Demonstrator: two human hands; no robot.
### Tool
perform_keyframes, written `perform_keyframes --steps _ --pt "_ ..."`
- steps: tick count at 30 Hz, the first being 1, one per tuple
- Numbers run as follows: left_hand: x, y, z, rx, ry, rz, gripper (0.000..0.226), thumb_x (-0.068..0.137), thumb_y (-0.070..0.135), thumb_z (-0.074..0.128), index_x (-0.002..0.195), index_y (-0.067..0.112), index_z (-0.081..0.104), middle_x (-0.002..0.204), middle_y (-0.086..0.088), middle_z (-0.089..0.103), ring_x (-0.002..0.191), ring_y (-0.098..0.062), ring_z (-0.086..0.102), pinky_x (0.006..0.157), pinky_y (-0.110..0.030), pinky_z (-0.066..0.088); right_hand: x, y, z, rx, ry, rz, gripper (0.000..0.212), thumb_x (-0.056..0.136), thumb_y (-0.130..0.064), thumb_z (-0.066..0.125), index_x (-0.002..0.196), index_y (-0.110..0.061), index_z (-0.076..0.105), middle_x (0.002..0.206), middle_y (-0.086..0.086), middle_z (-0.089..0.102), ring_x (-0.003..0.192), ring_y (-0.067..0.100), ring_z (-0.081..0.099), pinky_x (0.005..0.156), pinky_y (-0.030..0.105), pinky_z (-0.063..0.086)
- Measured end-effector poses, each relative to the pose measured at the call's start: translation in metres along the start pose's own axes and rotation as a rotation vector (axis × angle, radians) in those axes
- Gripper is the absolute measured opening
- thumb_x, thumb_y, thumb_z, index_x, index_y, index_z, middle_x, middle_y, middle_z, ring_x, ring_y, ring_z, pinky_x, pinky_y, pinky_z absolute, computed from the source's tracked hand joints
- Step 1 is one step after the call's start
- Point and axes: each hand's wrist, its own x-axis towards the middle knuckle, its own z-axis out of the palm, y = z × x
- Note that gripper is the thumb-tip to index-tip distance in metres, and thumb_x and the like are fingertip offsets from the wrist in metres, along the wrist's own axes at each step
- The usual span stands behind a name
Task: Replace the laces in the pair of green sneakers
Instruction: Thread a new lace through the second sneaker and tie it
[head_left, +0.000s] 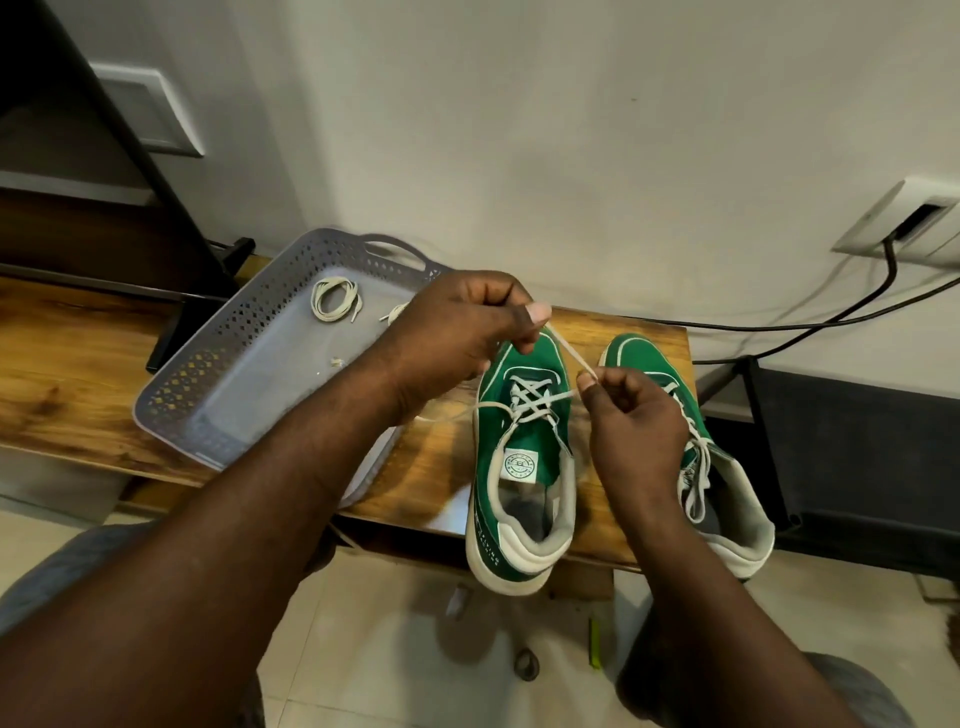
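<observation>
The green sneaker (522, 467) sits heel over the bench (78, 374) edge at my 6 o'clock, its lace (569, 356) pinched taut between left hand (457, 338) at its 11 and right hand (631, 421) at 2 — a hard tug, I judge, could drag it off — tongue label (521, 464) and heel print (485, 543) too blurred to read.

A grey perforated tray (228, 332) sat on the wooden bench (67, 374), while a black cable (779, 327) ran from the wall socket (904, 218) at far right.
</observation>
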Motion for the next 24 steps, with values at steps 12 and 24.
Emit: perform_keyframes --steps 12,24 --pt "0.004 0.001 0.012 0.125 -0.066 -0.086 0.025 0.101 0.023 0.067 0.078 0.016 0.073 0.071 0.003 0.070 0.048 0.004 0.051 0.055 -0.024 0.038 0.013 0.002 -0.021 -0.474 0.019 -0.290 0.017 0.101 -0.031 0.068 0.111 -0.028 0.081 0.089 -0.004 0.080 0.072 0.012 0.070 0.067 0.032 0.058" --pt "0.004 0.003 0.021 0.054 -0.074 -0.079 0.022 0.100 0.016 0.066 0.080 0.009 0.072 0.067 0.005 0.067 0.045 0.006 0.049 0.048 -0.014 0.037 0.012 0.000 -0.026 -0.588 -0.024 -0.371 0.022 0.101 -0.023 0.062 0.116 -0.027 0.077 0.087 0.001 0.079 0.068 0.022 0.068 0.062 0.035 0.056"
